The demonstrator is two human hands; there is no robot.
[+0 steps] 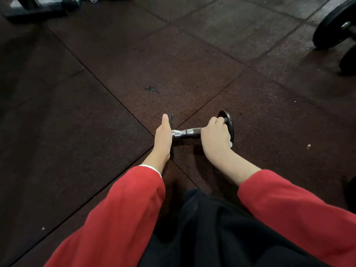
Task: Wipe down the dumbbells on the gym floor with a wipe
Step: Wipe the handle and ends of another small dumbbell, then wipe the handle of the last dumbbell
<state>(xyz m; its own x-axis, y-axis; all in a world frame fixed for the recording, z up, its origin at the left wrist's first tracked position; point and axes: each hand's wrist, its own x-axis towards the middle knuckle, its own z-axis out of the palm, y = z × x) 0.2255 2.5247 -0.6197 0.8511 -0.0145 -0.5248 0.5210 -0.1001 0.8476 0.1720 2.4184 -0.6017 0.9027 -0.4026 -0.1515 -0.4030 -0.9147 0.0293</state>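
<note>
A small dumbbell (185, 132) with a chrome handle and thin black plates lies on the dark rubber floor in front of me. My left hand (162, 139) is flat, fingers straight, pressed against the outer face of the left plate (170, 120). My right hand (215, 137) curls its fingers over the rim of the right plate (225, 116). A small white bit (230, 144) peeks out under that hand; I cannot tell whether it is the wipe. Both arms wear red sleeves.
A larger black dumbbell (331, 26) lies at the top right edge. The dark base of a machine (34, 6) sits at the top left. My knees in black trousers (221, 228) fill the bottom centre. Rubber floor tiles (96, 112) surround the dumbbell.
</note>
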